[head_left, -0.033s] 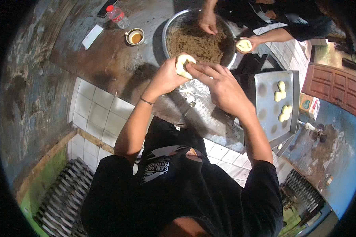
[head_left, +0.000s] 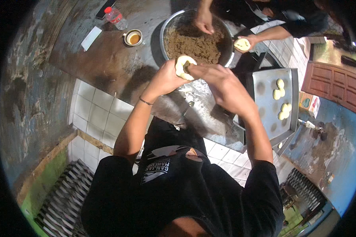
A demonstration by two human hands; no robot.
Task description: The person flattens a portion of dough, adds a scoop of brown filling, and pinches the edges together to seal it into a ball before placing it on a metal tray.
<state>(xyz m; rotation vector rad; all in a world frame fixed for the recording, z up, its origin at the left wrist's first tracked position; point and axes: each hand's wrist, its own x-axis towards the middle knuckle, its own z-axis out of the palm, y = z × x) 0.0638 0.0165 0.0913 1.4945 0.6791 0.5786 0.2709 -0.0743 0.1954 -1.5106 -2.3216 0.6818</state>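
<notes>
My left hand [head_left: 167, 79] curls round a pale yellow piece of dough [head_left: 182, 65], shaped like a cup with a dark hollow facing right. At that hollow are the fingertips of my right hand [head_left: 228, 87], its fingers drawn together. Whatever lies between those fingertips is hidden. Both hands are above the worktop, just in front of a large metal basin [head_left: 162, 39] of brown crumbly filling [head_left: 194, 47]. Across from me, another person's hand [head_left: 204, 21] reaches over the basin, while their other hand [head_left: 254, 40] holds a similar filled dough piece [head_left: 242, 44].
On the right sits a metal baking tray [head_left: 267, 108] with several round dough pieces [head_left: 279, 94] in two groups. A capped plastic bottle [head_left: 116, 18], a cup of brown drink [head_left: 133, 38] and a white slip [head_left: 91, 38] stand or lie at the far left of the worktop [head_left: 103, 59].
My right fingers have drawn closer together at the dough's hollow. The dough stays in my left hand, nearly in place. The other person's hands have barely shifted.
</notes>
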